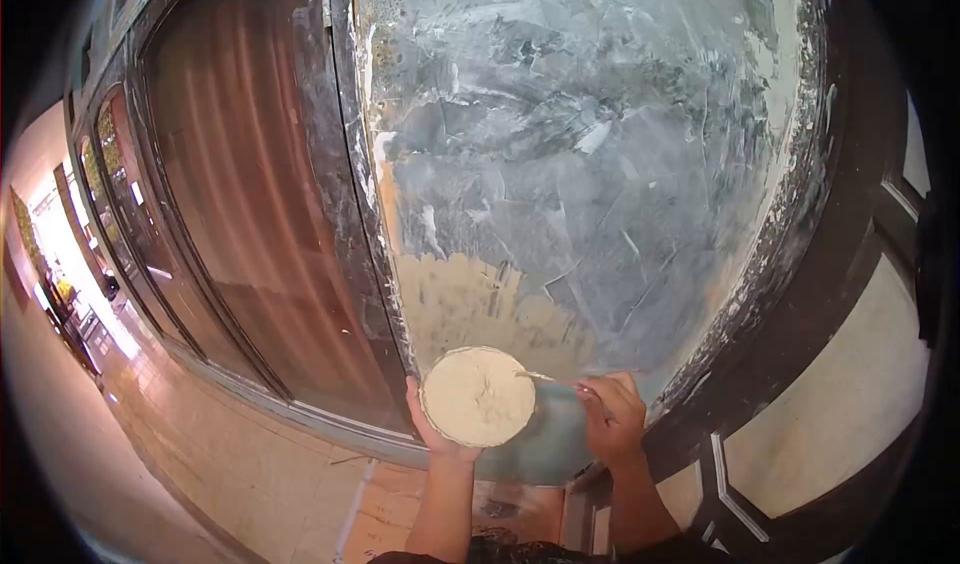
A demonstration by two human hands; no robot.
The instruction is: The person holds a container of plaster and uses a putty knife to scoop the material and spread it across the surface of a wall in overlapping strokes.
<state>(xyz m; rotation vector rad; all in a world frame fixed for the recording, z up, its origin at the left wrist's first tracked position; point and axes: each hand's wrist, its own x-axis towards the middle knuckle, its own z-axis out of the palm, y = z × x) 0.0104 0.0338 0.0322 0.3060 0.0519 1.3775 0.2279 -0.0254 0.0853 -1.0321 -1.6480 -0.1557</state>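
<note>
My left hand point(440, 438) is wrapped round the side and underside of a round tub of cream-coloured paste point(477, 398), held up in front of the wall panel. Pinched in my right hand point(611, 417) is a thin spatula point(545, 377), whose tip reaches the right edge of the paste; its exact blade shape is hard to make out. Behind both hands stands a grey panel point(560, 194) with rough, smeared patches. A beige coat point(480, 299) covers part of its lower left, just above the tub.
Left of the panel is a dark-framed glass door point(240, 194) with a reddish-brown curtain behind it. Dark wooden framing point(790, 334) with pale insets borders the right side. A tiled floor point(250, 429) runs left towards a bright opening.
</note>
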